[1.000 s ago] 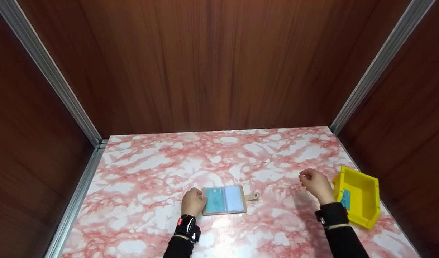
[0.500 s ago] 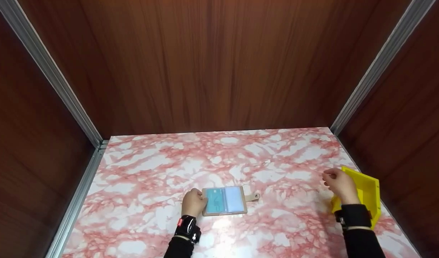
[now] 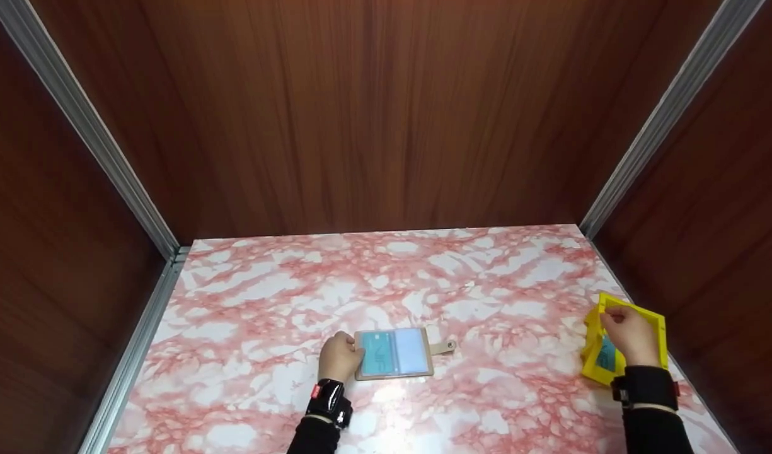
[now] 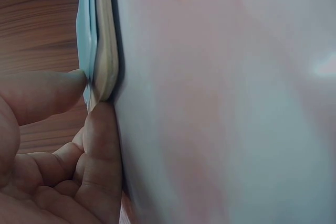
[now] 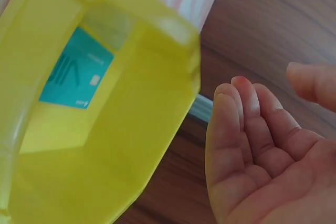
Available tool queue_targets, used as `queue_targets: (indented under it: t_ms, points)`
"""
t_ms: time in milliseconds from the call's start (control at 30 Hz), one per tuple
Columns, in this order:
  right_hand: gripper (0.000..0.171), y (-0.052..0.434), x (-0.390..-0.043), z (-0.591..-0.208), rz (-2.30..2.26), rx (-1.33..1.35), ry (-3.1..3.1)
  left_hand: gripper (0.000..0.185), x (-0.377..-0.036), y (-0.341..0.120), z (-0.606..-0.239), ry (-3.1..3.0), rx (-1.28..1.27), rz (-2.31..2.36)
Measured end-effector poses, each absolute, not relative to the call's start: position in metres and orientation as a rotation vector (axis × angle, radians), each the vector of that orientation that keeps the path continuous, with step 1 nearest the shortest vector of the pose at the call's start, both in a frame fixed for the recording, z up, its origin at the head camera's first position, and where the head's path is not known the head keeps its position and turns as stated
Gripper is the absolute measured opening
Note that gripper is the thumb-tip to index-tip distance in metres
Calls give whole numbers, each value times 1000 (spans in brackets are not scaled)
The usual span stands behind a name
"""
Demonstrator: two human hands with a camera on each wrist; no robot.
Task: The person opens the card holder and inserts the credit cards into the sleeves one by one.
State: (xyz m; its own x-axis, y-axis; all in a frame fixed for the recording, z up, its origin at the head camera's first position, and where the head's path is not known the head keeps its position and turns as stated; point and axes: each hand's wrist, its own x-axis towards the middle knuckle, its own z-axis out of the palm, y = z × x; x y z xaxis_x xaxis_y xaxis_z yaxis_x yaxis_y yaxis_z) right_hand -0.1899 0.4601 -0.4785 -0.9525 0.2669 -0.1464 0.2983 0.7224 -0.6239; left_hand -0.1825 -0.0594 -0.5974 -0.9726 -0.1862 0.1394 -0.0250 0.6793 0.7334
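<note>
An open card holder [image 3: 412, 353] with clear sleeves lies on the table, a teal card in its left sleeve. My left hand [image 3: 340, 358] pinches its left edge. In the left wrist view, the thumb presses on the sleeves and the index finger is at the tan cover [image 4: 106, 45]. Over the yellow bin [image 3: 595, 328] at the right is my right hand [image 3: 633, 335], its fingers loosely bent. In the right wrist view, a gap shows between thumb and fingers, with nothing held. A teal card [image 5: 79, 74] printed with "VIP" lies inside the bin.
The card holder's snap strap [image 3: 445, 347] sticks out to its right. Pink-and-white marbled tabletop [image 3: 360, 271] surrounds the things. Brown wood-look panels [image 3: 373, 126] with metal corner rails [image 3: 663, 107] enclose the table at the back and sides.
My right hand has moved right, from beside the yellow bin to over it. My left hand and the card holder have stayed in place.
</note>
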Motion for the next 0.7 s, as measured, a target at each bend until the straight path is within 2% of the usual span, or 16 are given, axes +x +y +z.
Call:
queue_targets:
  t_ms: [400,700]
  points:
    - [56,480,-196,-487,-998,581,2753,20,-181,-59,-596,-2670,146,-1160]
    - [57,487,-196,-495,-974,491,2706,22,-181,-61,-596,-2680,154,-1183]
